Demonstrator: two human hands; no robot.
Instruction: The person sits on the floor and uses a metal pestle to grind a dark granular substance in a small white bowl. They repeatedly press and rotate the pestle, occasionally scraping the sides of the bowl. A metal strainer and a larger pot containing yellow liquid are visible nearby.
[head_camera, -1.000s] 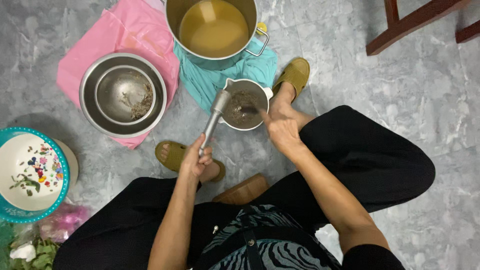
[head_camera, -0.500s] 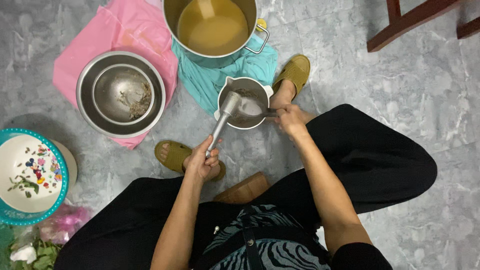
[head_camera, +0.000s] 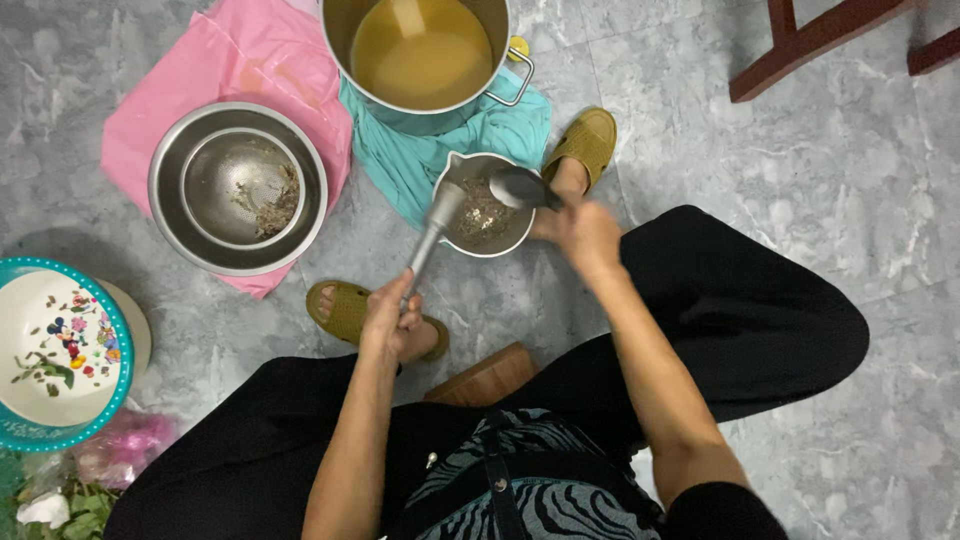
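Metal mortar (head_camera: 487, 210) sits on the grey floor (head_camera: 760, 200), just beside the blue cloth (head_camera: 440, 150) under the big pot (head_camera: 425, 55). Left hand (head_camera: 392, 318) is closed around the long pestle (head_camera: 432, 235). Right hand (head_camera: 578, 225) is closed on the spoon (head_camera: 522, 186), its bowl over the mortar. The pestle looks hard and heavy, best held low on its handle. The crushed bits inside look loose.

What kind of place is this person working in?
Probably a home kitchen floor. The person sits low on grey tiles, with a big pot of yellowish liquid, nested metal bowls and a small metal mortar.
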